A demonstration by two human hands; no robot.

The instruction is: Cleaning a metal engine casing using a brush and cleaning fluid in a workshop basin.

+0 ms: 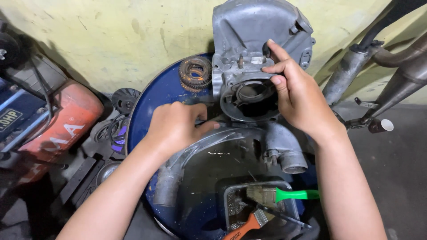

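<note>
Grey engine casing (260, 49) upright at drum top (147, 95) far edge; right hand (298, 95) pinches casing rim, steadying; left hand (175, 124) fisted beside bore, contents hidden.

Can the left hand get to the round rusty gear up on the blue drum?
Probably yes. The rusty gear sits in the open on the blue drum, just beyond the left hand, and nothing lies between them. That hand's fingers are curled shut against the grey engine casing, though, so it would have to let go first.
</note>
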